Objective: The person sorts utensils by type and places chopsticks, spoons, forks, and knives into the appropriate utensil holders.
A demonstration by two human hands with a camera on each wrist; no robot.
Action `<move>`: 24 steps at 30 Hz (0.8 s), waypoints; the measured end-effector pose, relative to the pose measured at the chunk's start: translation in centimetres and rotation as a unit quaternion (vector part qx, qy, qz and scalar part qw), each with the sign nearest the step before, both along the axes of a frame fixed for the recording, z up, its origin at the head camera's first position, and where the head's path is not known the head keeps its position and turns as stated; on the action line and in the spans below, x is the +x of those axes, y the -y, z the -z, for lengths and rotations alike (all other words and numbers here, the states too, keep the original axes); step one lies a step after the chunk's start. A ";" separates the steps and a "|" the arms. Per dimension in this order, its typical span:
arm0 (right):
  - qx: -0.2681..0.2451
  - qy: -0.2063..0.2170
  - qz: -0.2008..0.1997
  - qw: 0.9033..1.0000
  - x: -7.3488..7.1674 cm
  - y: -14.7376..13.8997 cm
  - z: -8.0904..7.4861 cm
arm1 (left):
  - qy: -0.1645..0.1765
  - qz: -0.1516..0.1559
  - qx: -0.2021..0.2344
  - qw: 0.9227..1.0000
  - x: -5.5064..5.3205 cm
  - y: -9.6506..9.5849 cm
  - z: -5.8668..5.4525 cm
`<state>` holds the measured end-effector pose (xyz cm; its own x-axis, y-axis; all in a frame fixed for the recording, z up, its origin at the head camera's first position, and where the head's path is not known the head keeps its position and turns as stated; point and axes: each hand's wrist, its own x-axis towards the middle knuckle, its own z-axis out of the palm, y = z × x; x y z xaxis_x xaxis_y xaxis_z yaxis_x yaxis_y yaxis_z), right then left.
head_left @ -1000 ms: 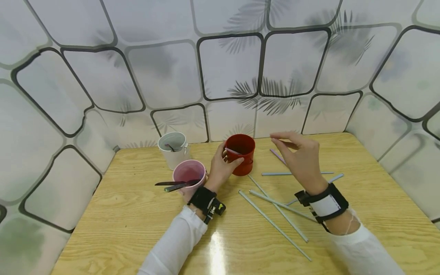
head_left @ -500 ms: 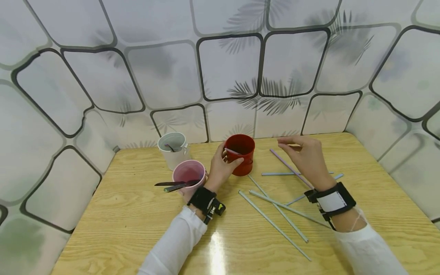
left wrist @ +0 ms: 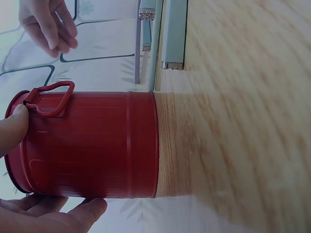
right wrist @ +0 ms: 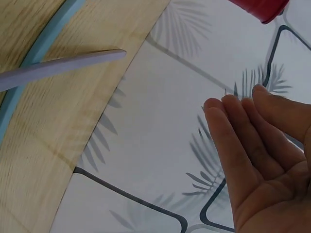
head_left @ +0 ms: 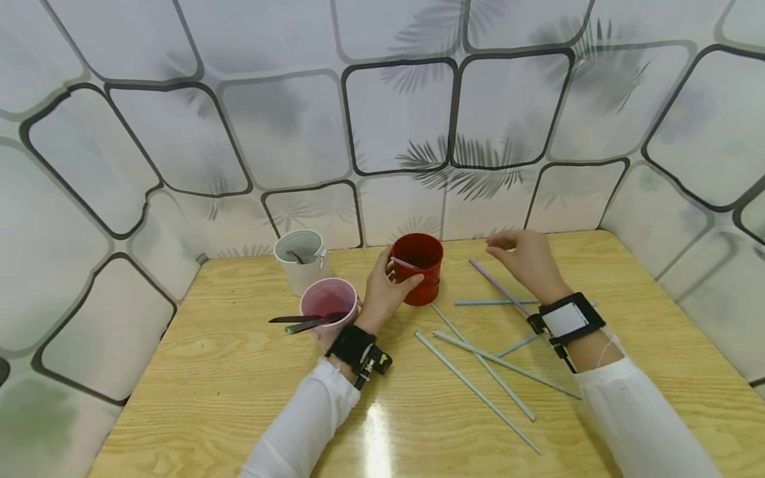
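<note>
My left hand (head_left: 387,292) grips a small red bucket (head_left: 427,285) standing on the table, thumb on the near side and fingers around the far side. A thin pale purple piece (head_left: 403,263) shows at the bucket's mouth. In the left wrist view the bucket's wire handle (left wrist: 62,99) sticks out near the thumb. My right hand (head_left: 528,262) hovers over the back right of the table, fingers loosely bent and nothing held, as the right wrist view shows. Below it lies a purple stick (head_left: 496,284), crossing a blue stick (head_left: 484,303).
Several pale green sticks (head_left: 478,392) lie crossed in front of the red bucket. Beside the left forearm stands a pink bucket (head_left: 323,299) with dark-handled utensils (head_left: 299,320) leaning out. Behind it is a white bucket (head_left: 301,269). A patterned wall covering (head_left: 400,119) borders the table.
My right hand has moved right, away from the red bucket, uncovering more of the purple stick. My left hand and the bucket have stayed in place.
</note>
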<state>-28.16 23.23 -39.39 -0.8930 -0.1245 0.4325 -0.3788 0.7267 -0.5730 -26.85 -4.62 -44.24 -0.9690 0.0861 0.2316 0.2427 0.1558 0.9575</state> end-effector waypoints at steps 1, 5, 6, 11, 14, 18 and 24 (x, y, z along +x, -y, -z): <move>0.003 0.012 0.001 1.000 -0.4 0.0 0.0 | -0.001 0.000 0.000 1.000 0.0 0.0 0.0; 0.011 0.057 0.005 0.998 -1.6 0.0 0.2 | -0.002 -0.001 -0.001 1.000 0.0 0.0 0.0; 0.016 0.067 0.006 0.998 -1.8 0.1 0.3 | -0.002 -0.001 -0.002 1.000 0.0 0.0 0.0; 0.048 0.115 0.012 0.992 -3.2 0.1 1.1 | 0.002 -0.001 -0.003 1.000 0.0 0.0 0.0; 0.061 0.140 0.016 0.988 -3.8 0.0 1.6 | 0.001 0.000 -0.001 1.000 0.0 -0.1 0.0; 0.069 0.176 0.015 0.982 -4.3 0.0 1.9 | -0.002 0.002 -0.001 1.000 -0.1 -0.1 0.1; 0.083 0.208 0.014 0.974 -4.9 0.5 2.3 | -0.003 0.001 -0.001 1.000 -0.1 0.0 0.1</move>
